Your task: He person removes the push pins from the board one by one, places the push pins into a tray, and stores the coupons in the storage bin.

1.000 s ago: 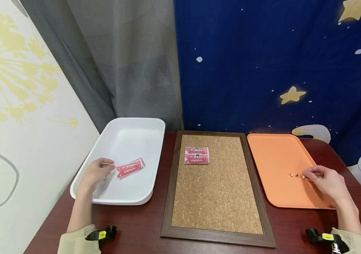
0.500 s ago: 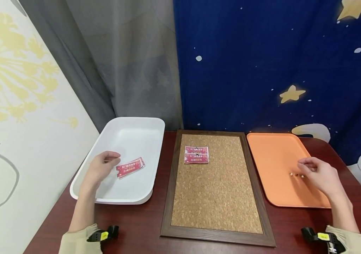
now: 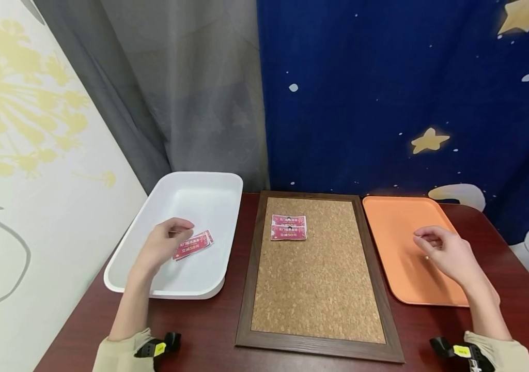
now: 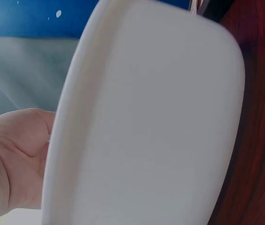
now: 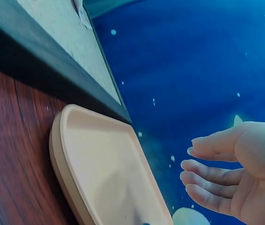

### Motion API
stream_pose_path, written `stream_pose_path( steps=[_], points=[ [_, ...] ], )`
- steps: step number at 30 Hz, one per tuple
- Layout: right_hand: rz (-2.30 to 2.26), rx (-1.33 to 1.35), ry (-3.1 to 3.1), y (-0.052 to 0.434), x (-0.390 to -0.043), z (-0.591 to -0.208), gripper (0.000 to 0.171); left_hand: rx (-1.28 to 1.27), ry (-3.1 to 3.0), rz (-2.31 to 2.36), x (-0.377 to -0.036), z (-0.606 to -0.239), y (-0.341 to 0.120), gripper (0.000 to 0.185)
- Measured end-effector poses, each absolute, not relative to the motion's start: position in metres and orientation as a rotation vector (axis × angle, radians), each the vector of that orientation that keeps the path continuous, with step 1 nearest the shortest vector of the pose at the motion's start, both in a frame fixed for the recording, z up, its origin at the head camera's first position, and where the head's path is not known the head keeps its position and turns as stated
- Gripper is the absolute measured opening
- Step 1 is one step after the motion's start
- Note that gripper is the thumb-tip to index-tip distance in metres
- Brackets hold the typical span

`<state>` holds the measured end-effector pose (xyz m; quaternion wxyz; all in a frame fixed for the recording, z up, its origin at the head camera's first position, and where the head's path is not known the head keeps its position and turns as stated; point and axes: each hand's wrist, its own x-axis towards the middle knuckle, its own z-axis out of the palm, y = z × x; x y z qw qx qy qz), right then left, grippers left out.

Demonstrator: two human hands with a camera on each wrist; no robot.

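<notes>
Over the white tray (image 3: 190,206), my left hand (image 3: 159,245) hovers with loosely curved fingers, overlapping the left end of the red coupons (image 3: 195,244) in the head view. In the left wrist view the tray wall hides its fingers. My right hand (image 3: 448,253) is raised above the orange tray (image 3: 394,217), thumb and index fingertips close together in the right wrist view. Whether a pin sits between them I cannot tell. One small metallic pin (image 3: 427,257) shows beside that hand; the hand covers the spot where others lay.
Between the trays lies a cork board (image 3: 315,289) in a brown wooden frame. Two red coupons (image 3: 289,228), overlapping and fixed with dark pins, are at its upper left. A blue starry curtain (image 3: 362,103) and a grey curtain hang behind the table.
My left hand has moved right, from beside the coupons to over their left end. My right hand has lifted and shifted left across the orange tray, covering some of the pins.
</notes>
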<state>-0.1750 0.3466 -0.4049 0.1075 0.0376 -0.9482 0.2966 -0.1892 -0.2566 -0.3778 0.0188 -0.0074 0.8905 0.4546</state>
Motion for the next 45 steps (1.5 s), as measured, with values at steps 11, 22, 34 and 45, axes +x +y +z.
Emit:
stream_pose_path(
  steps=[11,22,34,45],
  points=[
    [0.901,0.230,-2.797,0.323,-0.175,-0.400,0.023,0.142,2.732,1.436,-0.190,-0.381,-0.220,0.025],
    [0.914,0.263,-2.822,0.295,-0.179,-0.395,0.021,0.206,2.736,1.402,-0.192,-0.386,-0.194,0.018],
    [0.968,0.311,-2.846,0.274,-0.186,-0.394,0.021,0.242,2.748,1.439,-0.197,-0.379,-0.171,0.017],
    [1.019,0.366,-2.842,0.252,-0.194,-0.392,0.020,0.274,2.693,1.518,-0.201,-0.372,-0.150,0.017]
  ],
)
